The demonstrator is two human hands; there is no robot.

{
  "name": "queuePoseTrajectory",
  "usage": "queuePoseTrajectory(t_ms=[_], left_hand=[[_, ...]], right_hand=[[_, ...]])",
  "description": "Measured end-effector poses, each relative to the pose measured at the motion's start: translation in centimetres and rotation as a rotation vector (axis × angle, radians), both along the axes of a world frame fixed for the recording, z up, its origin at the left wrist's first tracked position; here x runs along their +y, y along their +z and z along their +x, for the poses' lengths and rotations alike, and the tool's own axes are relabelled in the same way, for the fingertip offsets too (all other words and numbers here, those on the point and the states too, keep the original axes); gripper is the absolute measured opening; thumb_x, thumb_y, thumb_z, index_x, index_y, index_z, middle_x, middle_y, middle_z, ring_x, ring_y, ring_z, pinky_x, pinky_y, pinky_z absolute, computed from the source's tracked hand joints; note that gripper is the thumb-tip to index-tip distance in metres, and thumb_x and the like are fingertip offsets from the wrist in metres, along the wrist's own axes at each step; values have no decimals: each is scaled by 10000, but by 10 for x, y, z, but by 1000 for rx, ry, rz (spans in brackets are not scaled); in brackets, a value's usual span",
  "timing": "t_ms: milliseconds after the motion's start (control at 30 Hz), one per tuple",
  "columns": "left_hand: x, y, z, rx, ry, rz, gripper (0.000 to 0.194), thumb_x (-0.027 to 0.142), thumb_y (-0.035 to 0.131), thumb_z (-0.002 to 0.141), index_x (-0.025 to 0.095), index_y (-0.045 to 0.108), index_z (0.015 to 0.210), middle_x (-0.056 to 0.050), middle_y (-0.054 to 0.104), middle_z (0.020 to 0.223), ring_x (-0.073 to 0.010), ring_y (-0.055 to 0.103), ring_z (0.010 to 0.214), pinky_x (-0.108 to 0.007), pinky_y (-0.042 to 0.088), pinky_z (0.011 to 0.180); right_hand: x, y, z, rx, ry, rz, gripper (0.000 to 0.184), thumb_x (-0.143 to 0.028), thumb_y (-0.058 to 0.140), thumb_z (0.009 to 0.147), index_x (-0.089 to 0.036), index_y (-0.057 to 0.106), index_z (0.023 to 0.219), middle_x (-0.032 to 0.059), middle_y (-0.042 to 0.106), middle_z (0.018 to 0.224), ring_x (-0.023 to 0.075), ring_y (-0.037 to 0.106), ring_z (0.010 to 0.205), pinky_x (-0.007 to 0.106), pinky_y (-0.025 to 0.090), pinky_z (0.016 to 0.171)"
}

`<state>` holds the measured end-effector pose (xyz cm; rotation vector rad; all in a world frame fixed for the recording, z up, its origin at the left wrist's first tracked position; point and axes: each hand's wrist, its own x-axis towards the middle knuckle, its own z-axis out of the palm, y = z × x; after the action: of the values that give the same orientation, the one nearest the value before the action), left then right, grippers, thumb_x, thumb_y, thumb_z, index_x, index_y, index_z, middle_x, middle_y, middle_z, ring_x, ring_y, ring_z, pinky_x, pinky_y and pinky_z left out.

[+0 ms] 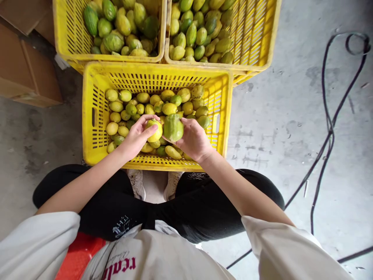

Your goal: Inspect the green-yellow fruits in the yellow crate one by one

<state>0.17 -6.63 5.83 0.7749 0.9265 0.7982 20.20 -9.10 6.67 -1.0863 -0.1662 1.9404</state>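
My left hand (140,134) is closed around a yellow lemon (155,130) with a greenish tinge. Close beside it, my right hand (194,139) grips a larger green lemon (173,128) with a ridged skin. Both fruits are held side by side above the front yellow crate (157,69). Beneath them, the crate holds many yellow and green lemons (143,97), partly hidden by my hands and forearms.
Behind the front crate stand a left yellow crate (64,29) and a right yellow crate (258,31), both with lemons. Cardboard boxes (37,66) are at the left. A black cable (328,134) loops over the concrete floor at right. I sit on a red stool (80,254).
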Motion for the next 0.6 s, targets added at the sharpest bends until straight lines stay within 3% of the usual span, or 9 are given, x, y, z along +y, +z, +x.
queuePoseTrajectory(t_ms=[133, 333, 600], left_hand=[[-2, 3, 4, -62, -18, -66, 468, 570, 936, 867, 264, 653, 1080, -10, 633, 1074, -159, 614, 928, -276, 570, 801], [-5, 0, 4, -73, -29, -71, 461, 482, 970, 841, 286, 641, 1099, 21, 592, 1058, -110, 551, 856, -220, 524, 743], [-12, -6, 1, 46, -35, -14, 451, 416, 938, 847, 282, 592, 1104, -1, 581, 1192, -146, 555, 1011, -263, 541, 911]], right_hand=[[1, 5, -6, -6, 19, -17, 212, -381, 828, 880, -265, 734, 1031, 42, 811, 1041, 269, 761, 1182, 385, 688, 1012], [0, 3, -7, -14, 27, -47, 235, -393, 868, 839, -275, 735, 993, 29, 801, 1047, 270, 753, 1207, 389, 699, 997], [-4, 4, -9, -33, 39, -50, 166, -356, 773, 914, -260, 723, 1039, 23, 800, 1016, 252, 763, 1176, 377, 686, 999]])
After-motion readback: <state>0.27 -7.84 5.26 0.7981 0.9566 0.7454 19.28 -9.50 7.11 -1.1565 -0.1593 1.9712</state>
